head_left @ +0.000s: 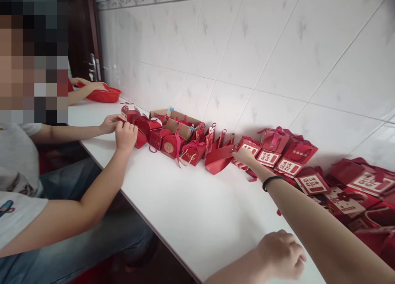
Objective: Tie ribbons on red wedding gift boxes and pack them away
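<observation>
Red card folded box (217,159), angular, right of the cardboard tray (182,130), its end gripped by the right hand's (245,156) fingers | Tray: straight-walled, red ribboned pieces inside | Left hand (282,251): fingers curled inward, nearer the viewer than the tray | Plastic basin (106,96): rounded, left of the tray, contents unclear | Gift boxes (288,154): ribboned, heaped right of the tray
</observation>
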